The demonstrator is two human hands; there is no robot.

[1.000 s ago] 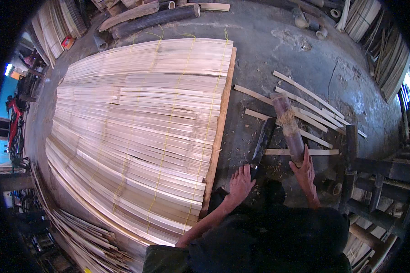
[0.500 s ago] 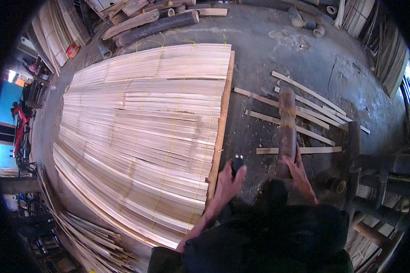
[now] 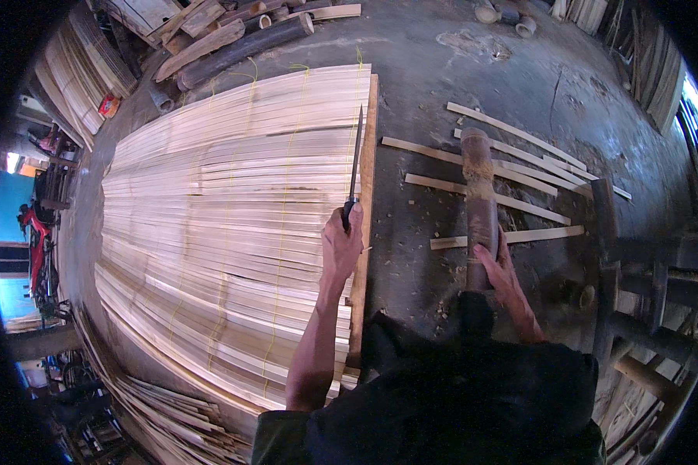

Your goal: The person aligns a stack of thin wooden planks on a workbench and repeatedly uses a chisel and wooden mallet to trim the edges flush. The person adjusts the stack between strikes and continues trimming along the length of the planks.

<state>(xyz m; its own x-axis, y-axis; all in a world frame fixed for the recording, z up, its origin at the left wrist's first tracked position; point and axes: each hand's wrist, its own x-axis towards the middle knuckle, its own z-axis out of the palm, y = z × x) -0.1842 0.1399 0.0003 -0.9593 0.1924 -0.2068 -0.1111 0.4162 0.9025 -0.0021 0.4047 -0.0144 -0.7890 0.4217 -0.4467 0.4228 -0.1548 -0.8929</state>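
Observation:
My left hand (image 3: 343,242) is closed around the dark handle of a long, narrow-bladed knife (image 3: 355,163), whose tip points away from me above the right edge of a large mat of pale slats (image 3: 233,194). Thin yellow cords cross that mat. On the right, my right hand (image 3: 504,271) grips the near end of a thick brown bamboo pole (image 3: 482,209), thumb on top and fingers along its right side. The pole lies across several loose pale strips (image 3: 520,203) on the floor.
A wooden batten (image 3: 370,155) runs along the mat's right edge. Bamboo poles (image 3: 248,50) are piled at the far left. A dark wooden frame (image 3: 609,271) stands at the right. Long thin strips (image 3: 163,411) lie at the near left, and small chips dot the grey floor (image 3: 411,85).
My left hand has swung up and left over the mat's edge, bringing the knife blade into clear view. My right hand stays on the bamboo pole. The view has shifted slightly.

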